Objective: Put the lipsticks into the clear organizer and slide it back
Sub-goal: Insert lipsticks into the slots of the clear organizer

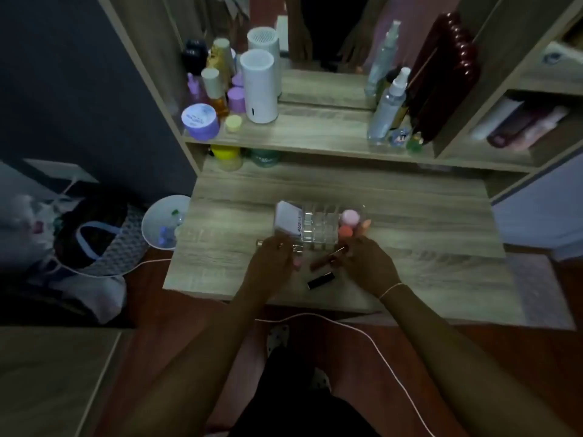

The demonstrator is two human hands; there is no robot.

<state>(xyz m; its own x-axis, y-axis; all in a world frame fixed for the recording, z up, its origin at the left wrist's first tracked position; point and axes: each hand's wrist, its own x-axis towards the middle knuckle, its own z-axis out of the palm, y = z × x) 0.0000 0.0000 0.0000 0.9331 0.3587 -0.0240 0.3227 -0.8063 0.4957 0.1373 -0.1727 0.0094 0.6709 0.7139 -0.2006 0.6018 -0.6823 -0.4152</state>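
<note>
The clear organizer [318, 228] stands on the wooden desk [410, 216], with a white box [288, 220] in its left end and a pink sponge [349, 217] and an orange sponge [346, 231] at its right end. My left hand [273, 261] rests at its front left corner, fingers curled on a small pink-tipped lipstick [296, 262]. My right hand [367, 263] is at the front right, holding a brown lipstick tube [328, 258]. A black lipstick [320, 280] lies on the desk between my hands.
A raised shelf [315, 137] behind holds a white cylinder [258, 86], purple jars [200, 121], spray bottles [386, 105] and a dark red mirror frame [441, 74]. A white bin [164, 222] sits left of the desk. A pink cable [362, 332] runs below.
</note>
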